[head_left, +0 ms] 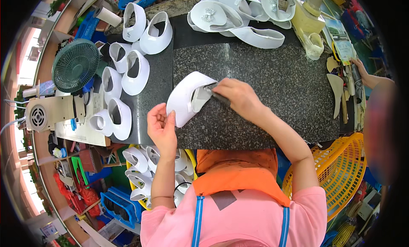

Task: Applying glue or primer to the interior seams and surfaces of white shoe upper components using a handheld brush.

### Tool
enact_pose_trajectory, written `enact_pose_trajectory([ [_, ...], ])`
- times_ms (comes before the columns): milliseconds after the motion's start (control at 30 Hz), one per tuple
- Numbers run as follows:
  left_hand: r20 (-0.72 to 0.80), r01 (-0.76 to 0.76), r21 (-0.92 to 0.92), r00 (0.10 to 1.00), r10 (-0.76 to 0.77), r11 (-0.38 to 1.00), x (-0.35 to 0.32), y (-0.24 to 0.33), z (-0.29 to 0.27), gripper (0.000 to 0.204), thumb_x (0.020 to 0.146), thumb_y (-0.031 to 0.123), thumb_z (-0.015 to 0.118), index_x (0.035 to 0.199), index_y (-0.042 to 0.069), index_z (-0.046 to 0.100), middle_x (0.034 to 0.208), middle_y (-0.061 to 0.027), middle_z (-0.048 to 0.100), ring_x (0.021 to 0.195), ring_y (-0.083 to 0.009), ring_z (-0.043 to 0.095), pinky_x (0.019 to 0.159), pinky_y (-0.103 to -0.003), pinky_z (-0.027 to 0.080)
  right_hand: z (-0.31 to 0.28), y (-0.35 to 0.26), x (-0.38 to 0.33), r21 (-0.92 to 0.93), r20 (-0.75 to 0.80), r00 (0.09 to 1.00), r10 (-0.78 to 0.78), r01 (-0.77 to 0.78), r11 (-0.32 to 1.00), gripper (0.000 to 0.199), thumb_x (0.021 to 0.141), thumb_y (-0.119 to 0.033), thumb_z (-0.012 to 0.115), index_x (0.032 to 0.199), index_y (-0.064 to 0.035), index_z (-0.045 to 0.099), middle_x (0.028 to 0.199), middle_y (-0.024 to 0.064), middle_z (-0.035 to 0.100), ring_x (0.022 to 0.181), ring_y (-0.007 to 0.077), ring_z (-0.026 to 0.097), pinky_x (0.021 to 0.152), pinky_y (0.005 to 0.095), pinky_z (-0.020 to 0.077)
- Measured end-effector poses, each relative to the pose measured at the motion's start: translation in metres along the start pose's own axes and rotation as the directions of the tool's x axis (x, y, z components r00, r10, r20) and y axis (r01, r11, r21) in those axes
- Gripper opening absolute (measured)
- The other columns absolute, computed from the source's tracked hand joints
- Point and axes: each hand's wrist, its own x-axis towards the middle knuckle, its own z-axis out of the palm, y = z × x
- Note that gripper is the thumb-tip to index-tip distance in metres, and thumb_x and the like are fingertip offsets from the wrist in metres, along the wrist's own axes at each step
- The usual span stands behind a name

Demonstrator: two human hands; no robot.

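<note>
My left hand (162,130) pinches the white shoe upper (184,98) between my hands, and my right hand (239,97) grips a dark flat tool (221,98) at its opening, which could slip and mar the rim if my left pinch loosens.

A shoe upper (182,98) is held between left hand (163,127) and right hand (239,96) above the worktop (281,89), center frame. Loose uppers (156,46) are ranged at upper left beside a fan (76,66); a pile (208,14) is set at top center, a basket (346,161) at lower right.
</note>
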Motion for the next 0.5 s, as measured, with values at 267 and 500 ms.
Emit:
enact_pose_trajectory([
  [267, 0.246, 0.018, 0.050, 0.969, -0.030, 0.999, 0.053, 0.051, 0.022, 0.028, 0.080, -0.005, 0.058, 0.107, -0.002, 0.051, 0.085, -0.0026, 0.058, 0.075, -0.0066, 0.054, 0.069, -0.019, 0.042, -0.007, -0.021, -0.012, 0.382, 0.207, 0.978, 0.013, -0.093, 0.920, 0.020, 0.073, -0.002, 0.063, 0.093, -0.0021, 0.063, 0.086, 0.0126, 0.058, 0.079, 0.0321, 0.059, 0.069, 0.0373, 0.0471],
  [500, 0.408, 0.142, 0.145, 0.893, -0.190, 0.979, 0.109, 0.016, 0.012, 0.023, 0.080, -0.001, 0.058, 0.103, -0.002, 0.055, 0.080, -0.0018, 0.059, 0.071, -0.0064, 0.054, 0.065, -0.019, 0.042, 0.005, -0.016, 0.000, 0.504, 0.210, 0.960, 0.186, -0.269, 0.820, 0.022, 0.072, -0.003, 0.064, 0.094, -0.0020, 0.063, 0.087, 0.0126, 0.059, 0.078, 0.0317, 0.059, 0.067, 0.0371, 0.0473],
])
